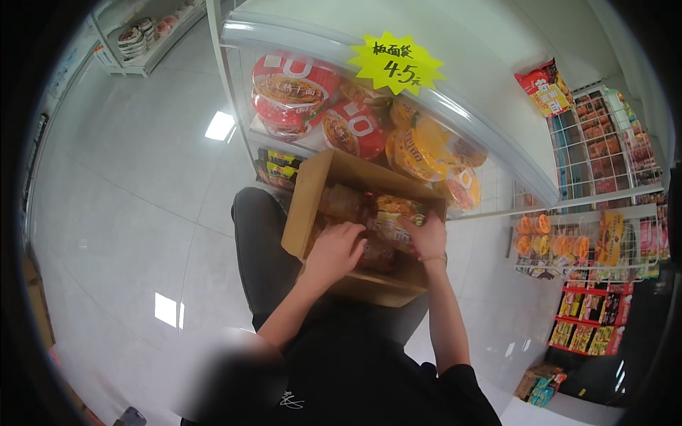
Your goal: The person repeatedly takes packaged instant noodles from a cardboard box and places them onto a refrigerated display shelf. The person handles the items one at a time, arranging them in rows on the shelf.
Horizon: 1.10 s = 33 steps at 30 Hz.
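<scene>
An open cardboard box (303, 213) rests across my lap, tilted, with several noodle packets inside. My right hand (428, 234) is shut on a red and yellow noodle packet (394, 221) at the box's right side. Over the box's left part is my left hand (337, 250), its fingers curled above the packets; whether it grips one cannot be told. Further clear-wrapped packets (341, 203) lie at the back left of the box and beneath my hands.
Just beyond the box, a shelf holds red noodle bowls (290, 90) and yellow noodle bowls (418, 152). A clear shelf rail (479, 125) bears a yellow price tag (397, 63). One noodle bag (544, 89) lies on the upper shelf. Wire racks (591, 144) with snacks stand right.
</scene>
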Tool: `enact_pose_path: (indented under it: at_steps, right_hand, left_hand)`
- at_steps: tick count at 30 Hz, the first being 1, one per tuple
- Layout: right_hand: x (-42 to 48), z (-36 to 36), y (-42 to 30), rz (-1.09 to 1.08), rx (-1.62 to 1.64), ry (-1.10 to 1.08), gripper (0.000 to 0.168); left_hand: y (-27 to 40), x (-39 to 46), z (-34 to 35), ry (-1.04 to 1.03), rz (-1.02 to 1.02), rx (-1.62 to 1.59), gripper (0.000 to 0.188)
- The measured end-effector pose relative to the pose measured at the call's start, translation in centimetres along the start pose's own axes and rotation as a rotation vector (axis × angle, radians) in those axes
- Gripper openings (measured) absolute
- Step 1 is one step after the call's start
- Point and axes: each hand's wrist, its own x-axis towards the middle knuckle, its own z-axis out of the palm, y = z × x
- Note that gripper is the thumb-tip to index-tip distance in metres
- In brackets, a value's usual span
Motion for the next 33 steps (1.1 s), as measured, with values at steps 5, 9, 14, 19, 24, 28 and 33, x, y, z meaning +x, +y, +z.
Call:
enact_pose_path:
  at_steps: [5,9,14,19,24,28,33]
  right_hand:
    - [3.1,4.4,2.3,0.021,-0.163,-0.044,0.069]
    - [5.4,7.0,5.1,0.057,-0.073,-0.097,0.075]
    - [6.1,8.1,5.1,0.235,0.093,-0.056,0.098]
    - [1.8,7.0,1.9,-0.137,-0.282,0.064,0.098]
    - [2.7,11.3,5.6,-0.436,-0.805,-0.010,0.087]
    - [5.9,14.3,7.3,-0.382,-0.812,-0.085,0.097]
    - [6.4,17.1,9.1,-0.431,-0.808,-0.004,0.099]
  left_hand:
    - [0.1,0.0,0.4,-0.015,0.040,0.104,0.021]
    - [0.0,0.1,0.6,-0.025,0.041,0.111,0.020]
    - [0.3,0.1,0.6,-0.048,0.032,0.122,0.019]
    - [0.1,0.4,0.4,-0.002,0.015,0.094,0.017]
    - [0.3,0.7,0.8,-0.053,0.055,0.133,0.017]
    - [0.1,0.4,0.8,-0.039,0.050,0.159,0.016]
    - [-0.1,0.2,0.7,-0.026,0.048,0.179,0.016]
